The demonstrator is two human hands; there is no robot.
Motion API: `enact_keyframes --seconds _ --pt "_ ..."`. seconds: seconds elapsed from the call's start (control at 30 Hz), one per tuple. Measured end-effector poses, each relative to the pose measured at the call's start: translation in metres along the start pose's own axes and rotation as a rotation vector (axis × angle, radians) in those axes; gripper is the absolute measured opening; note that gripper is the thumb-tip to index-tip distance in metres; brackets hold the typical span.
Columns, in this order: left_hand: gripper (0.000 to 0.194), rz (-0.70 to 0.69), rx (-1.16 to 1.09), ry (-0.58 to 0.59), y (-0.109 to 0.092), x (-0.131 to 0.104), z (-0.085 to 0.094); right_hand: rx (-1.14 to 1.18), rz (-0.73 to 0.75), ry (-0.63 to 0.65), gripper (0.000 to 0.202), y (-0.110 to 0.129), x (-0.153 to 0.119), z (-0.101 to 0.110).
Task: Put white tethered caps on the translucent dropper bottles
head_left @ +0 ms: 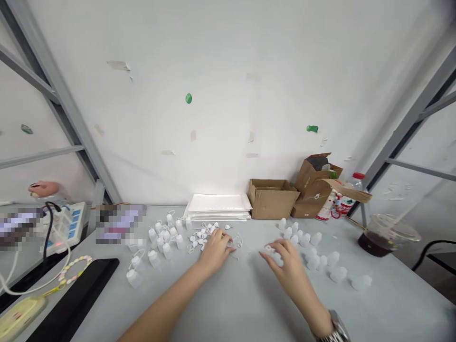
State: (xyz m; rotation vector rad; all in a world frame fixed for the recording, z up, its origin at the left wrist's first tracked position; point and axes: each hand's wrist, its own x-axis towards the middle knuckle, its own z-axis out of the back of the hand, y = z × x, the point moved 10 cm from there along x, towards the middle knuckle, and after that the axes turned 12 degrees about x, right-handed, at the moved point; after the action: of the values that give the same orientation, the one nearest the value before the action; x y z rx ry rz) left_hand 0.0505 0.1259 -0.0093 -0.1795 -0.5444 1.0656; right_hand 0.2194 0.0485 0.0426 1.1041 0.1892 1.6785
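Observation:
My left hand [216, 249] is at the right edge of a pile of small white caps with loops [203, 233], its fingers curled down; what they pinch, if anything, is too small to make out. My right hand [285, 261] holds a small translucent white bottle [275, 255] between thumb and fingers. Left of the pile stand several white bottles with caps and loops [166, 249]. Several translucent bottles without visible caps [313, 261] lie or stand to the right of my right hand.
Behind are a stack of white sheets [219, 204], a cardboard box [271, 202] and a brown paper bag [311, 190]. A cup of dark drink [379, 242] stands at the right. A black pad [76, 299], power strip [73, 225] and bead bracelet [73, 268] are at the left.

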Motion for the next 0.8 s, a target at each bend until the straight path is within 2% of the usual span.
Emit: enact_keyframes --seconds 0.07,0.13,0.2,0.27,0.33,0.6,0.8 --pt "0.008 0.032 -0.001 -0.011 0.007 0.002 -0.001 0.039 0.107 0.070 0.019 0.022 0.023 -0.020" --pt "0.005 0.054 -0.011 -0.018 0.014 0.003 -0.001 0.087 0.103 0.136 0.017 0.027 0.041 -0.041" --pt "0.005 0.070 -0.028 -0.029 0.019 0.002 0.000 0.198 -0.018 0.165 0.019 0.017 0.053 -0.061" --pt "0.007 0.086 -0.044 -0.048 0.024 0.002 0.003 0.418 -0.168 0.196 0.022 0.002 0.054 -0.081" --pt "0.008 0.105 -0.059 -0.076 0.028 0.002 0.008 0.492 -0.212 0.194 0.025 -0.006 0.049 -0.092" --pt "0.016 0.225 -0.169 -0.165 0.042 0.004 0.027 0.748 -0.354 0.100 0.038 -0.031 0.033 -0.097" --pt "0.012 0.225 -0.188 -0.057 0.050 -0.004 0.028 0.649 -0.366 0.122 0.042 -0.034 0.035 -0.098"
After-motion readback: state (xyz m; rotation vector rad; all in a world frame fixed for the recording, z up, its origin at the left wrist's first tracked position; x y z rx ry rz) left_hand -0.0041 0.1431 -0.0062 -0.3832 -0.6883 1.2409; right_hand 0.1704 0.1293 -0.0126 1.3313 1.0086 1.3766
